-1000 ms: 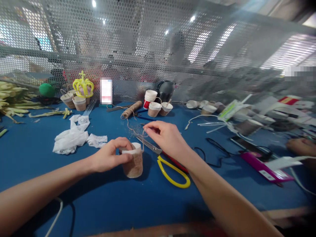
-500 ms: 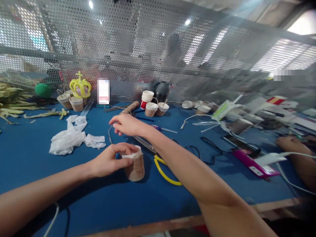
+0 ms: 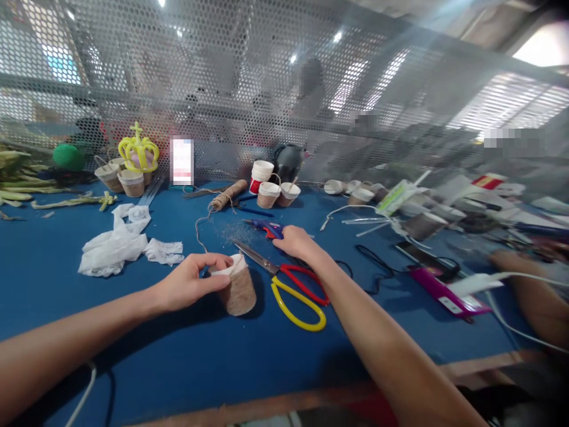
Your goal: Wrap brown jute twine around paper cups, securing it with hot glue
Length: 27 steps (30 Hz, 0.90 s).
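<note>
My left hand (image 3: 195, 279) grips the rim of a small paper cup (image 3: 240, 289) wrapped in brown twine, fingers inside the mouth and thumb outside; the cup tilts slightly on the blue table. A strand of twine (image 3: 200, 234) runs from the cup's rim back to a twine roll (image 3: 227, 196). My right hand (image 3: 297, 242) is closed around the handle of a blue and red glue gun (image 3: 265, 227), whose nozzle points left. Between my hands lie scissors (image 3: 278, 270) with one red and one yellow handle loop.
White crumpled cloth (image 3: 111, 252) lies at left. Behind stand twine-wrapped cups (image 3: 269, 194), a yellow crown (image 3: 138, 151) and a phone (image 3: 182, 161). At right are a purple power strip (image 3: 447, 293), cables and another person's arm (image 3: 528, 290). A perforated metal screen (image 3: 222, 89) closes the back.
My right hand has moved right, from above the twine to the glue gun, and taken hold of it. The cup in my left hand has tilted a little.
</note>
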{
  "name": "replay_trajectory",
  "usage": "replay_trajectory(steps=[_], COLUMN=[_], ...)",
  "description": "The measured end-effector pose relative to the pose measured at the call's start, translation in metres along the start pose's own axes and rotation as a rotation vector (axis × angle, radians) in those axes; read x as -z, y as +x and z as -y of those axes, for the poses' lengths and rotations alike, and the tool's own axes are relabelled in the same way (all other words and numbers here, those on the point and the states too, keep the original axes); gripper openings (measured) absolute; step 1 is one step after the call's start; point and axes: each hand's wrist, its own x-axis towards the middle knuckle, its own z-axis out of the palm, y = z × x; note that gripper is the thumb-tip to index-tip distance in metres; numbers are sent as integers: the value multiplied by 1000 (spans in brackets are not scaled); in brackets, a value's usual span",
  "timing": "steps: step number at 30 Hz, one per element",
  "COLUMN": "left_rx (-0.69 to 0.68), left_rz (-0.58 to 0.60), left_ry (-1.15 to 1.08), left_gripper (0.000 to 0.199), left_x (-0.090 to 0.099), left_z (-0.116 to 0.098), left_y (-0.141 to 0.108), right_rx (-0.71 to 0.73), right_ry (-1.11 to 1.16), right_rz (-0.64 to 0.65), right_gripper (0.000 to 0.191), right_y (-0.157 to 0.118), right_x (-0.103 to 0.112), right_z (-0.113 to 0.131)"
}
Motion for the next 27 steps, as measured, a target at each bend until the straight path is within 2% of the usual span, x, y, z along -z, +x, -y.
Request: replay_trajectory(steps=[5,9,12,16,18,21,24,27], left_rx=[-55,-74,-54,36,76,86,76,73], left_rz=[96,140,151,80,-6,-103,-123,-115], left_ry=[200,320,322,135,40,1,82,151], left_gripper=[16,15,16,18,18,18,20,20], left_x=[9,15,17,15,14,13,14,14], left_z=[-12,-19,-17,-8,-3,3,6,5], left_y=[0,2,3,5,6,8,9,8], right_rx=[6,101,166,291,351,405,414,465], right_ry=[267,547,724,1042,1036,890,734,599], right_rz=[-78,-145,-79,77,48,3,-1,-90], right_gripper=[27,28,18,20,19,19,20,24], right_y=[-3,-28,-53,-77,-86,-97,-107,-112], right_x=[1,15,24,24,19,13,13,12], right_z=[1,5,9,12,13,14,15,17])
